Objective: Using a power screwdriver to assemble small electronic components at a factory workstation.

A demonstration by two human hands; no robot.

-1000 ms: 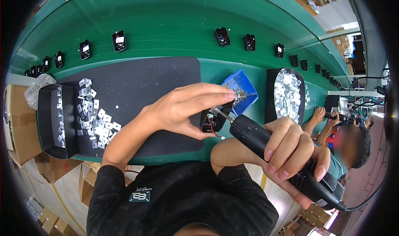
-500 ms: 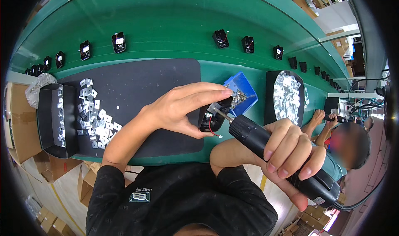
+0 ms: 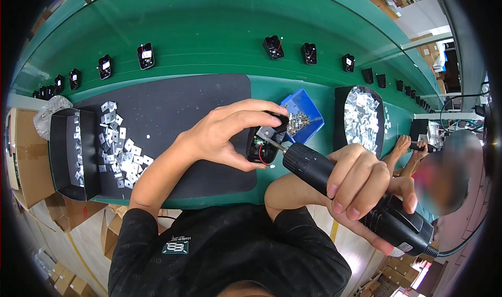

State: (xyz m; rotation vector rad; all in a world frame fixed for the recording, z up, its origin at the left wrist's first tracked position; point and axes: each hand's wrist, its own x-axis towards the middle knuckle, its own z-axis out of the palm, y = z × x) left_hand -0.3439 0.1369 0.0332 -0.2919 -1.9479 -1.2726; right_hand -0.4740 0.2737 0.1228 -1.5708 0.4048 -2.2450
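My left hand [image 3: 222,132] grips a small black plastic housing [image 3: 254,151] by its edges, thumb below and fingers above. A metal plate [image 3: 266,133], a bit of circuit board and a red wire show inside it. Wrapped in my right hand [image 3: 361,184] is a black corded electric screwdriver [image 3: 308,163], tilted with its bit pointing up and left into the housing at the metal plate. Whether a screw sits under the tip is too small to tell. Just behind the housing stands a blue bin [image 3: 315,111] of small screws [image 3: 298,122].
Loose metal plates [image 3: 125,153] lie on the dark mat [image 3: 204,95], beside a black box [image 3: 89,161]. Another black box [image 3: 340,114] at right holds many plates. Black housings [image 3: 146,55] line the green conveyor [image 3: 209,40]. A co-worker's hands [image 3: 402,145] are at far right.
Both hands, the housing and the screwdriver have shifted slightly left. The housing has tilted a little, showing more of its inside. Housings on the conveyor have slid slightly left.
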